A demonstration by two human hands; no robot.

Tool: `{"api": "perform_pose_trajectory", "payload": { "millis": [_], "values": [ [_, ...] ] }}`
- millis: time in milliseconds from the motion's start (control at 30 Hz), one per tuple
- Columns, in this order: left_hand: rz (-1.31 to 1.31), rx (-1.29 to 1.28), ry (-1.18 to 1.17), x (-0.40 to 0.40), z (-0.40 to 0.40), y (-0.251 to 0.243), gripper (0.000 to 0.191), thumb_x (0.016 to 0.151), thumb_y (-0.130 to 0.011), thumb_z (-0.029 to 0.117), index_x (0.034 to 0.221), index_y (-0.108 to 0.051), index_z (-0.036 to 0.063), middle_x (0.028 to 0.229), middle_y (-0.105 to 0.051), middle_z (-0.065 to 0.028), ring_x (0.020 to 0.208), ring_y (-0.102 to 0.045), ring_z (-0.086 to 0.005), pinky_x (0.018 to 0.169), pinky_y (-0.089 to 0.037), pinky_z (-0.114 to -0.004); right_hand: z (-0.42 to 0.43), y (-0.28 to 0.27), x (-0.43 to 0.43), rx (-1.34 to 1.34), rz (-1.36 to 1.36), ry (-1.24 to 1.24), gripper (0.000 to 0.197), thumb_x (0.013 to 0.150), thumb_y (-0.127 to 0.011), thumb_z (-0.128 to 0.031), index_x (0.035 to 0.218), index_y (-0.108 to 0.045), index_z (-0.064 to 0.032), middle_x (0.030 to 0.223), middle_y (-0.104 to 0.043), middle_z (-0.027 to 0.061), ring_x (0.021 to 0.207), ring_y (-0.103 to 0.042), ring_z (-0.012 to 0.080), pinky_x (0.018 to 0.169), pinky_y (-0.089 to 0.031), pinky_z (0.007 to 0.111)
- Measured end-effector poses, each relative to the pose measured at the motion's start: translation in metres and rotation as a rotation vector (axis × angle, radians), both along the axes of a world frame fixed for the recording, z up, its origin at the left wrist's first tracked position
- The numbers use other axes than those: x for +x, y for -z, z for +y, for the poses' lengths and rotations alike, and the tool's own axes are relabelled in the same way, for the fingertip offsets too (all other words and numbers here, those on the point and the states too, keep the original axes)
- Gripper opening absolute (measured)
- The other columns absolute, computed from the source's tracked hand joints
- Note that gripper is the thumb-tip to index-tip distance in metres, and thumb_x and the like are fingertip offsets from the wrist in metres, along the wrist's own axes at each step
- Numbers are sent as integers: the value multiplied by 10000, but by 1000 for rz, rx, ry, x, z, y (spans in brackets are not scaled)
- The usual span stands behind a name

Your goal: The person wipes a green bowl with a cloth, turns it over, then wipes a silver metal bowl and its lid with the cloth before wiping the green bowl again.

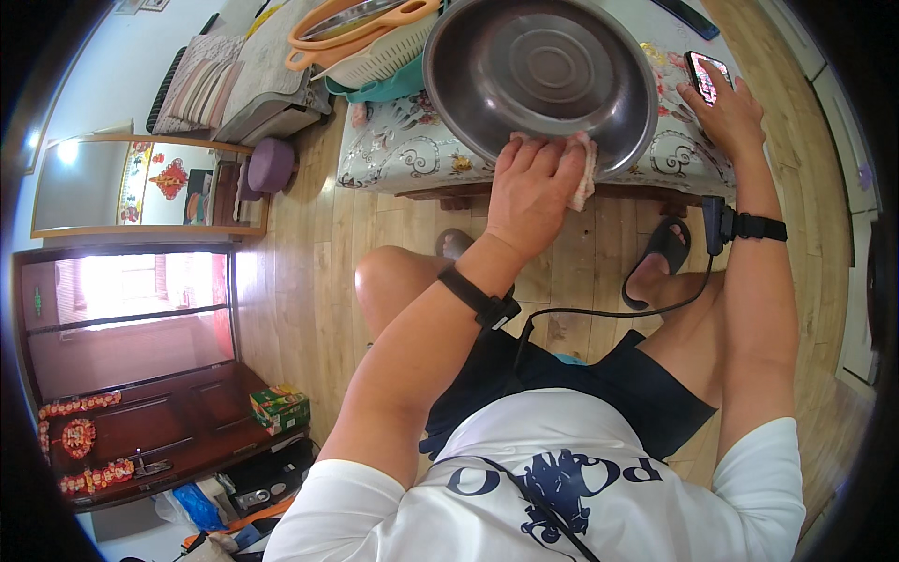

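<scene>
A large stainless steel basin (pixel 541 77) rests on a table with a floral, clear-covered tablecloth (pixel 414 151). My left hand (pixel 534 183) is at the basin's near rim and holds a pink-and-white cloth (pixel 584 172) bunched under its fingers against the metal. To the right of the basin, my right hand (pixel 727 116) reaches over a smartphone (pixel 704 79) with a lit screen, its fingers apart, one fingertip over the screen. Whether that fingertip presses the glass cannot be told. Part of the phone is hidden by the fingers.
Left of the basin stand stacked plastic colanders and baskets (pixel 379 63), orange, cream and teal. A second dark phone (pixel 687 15) lies at the table's far right. A purple stool (pixel 272 165) stands on the wooden floor to the left. A black cable runs from my right wrist device across my lap.
</scene>
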State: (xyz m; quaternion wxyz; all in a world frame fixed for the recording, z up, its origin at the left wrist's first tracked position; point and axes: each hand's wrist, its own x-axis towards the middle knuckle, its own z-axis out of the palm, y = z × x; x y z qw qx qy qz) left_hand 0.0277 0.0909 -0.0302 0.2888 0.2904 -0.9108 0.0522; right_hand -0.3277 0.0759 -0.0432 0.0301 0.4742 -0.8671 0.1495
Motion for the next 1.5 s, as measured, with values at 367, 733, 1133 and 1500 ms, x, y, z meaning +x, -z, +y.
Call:
{"api": "perform_pose_trajectory", "payload": {
  "millis": [367, 733, 1133, 1500],
  "values": [
    [1, 16, 5, 0, -1, 0, 426, 888, -658, 163, 1305, -633, 79, 1219, -694, -93, 1170, -629, -297, 1097, -433, -511, -7, -3, -1, 141, -22, 40, 814, 851, -628, -818, 1556, -495, -434, 1593, -473, 194, 1475, -399, 494, 1058, -407, 737],
    [13, 22, 4, 0, -2, 1, 468, 858, -726, 163, 1315, -661, 89, 1209, -702, -105, 1158, -639, -328, 1082, -452, -502, -4, -3, -3, 72, -48, 38, 831, 851, -624, -825, 1553, -507, -396, 1504, -554, 169, 1429, -466, 465, 1043, -432, 713],
    [-3, 25, 12, 1, -1, 2, 490, 861, -725, 159, 1338, -644, 82, 1228, -692, -120, 1166, -629, -344, 1085, -448, -509, -6, 0, -11, -11, 21, -47, 772, 889, -640, -752, 1540, -532, -352, 1384, -633, 193, 1326, -568, 448, 1074, -470, 586],
    [-10, 33, 10, 1, -1, 2, 498, 883, -735, 211, 1357, -638, 90, 1261, -687, -111, 1197, -624, -333, 1089, -445, -514, -9, 1, -15, -61, 110, -69, 777, 900, -653, -725, 1518, -564, -263, 1385, -653, 194, 1310, -589, 440, 1087, -470, 549]
  ]
}}
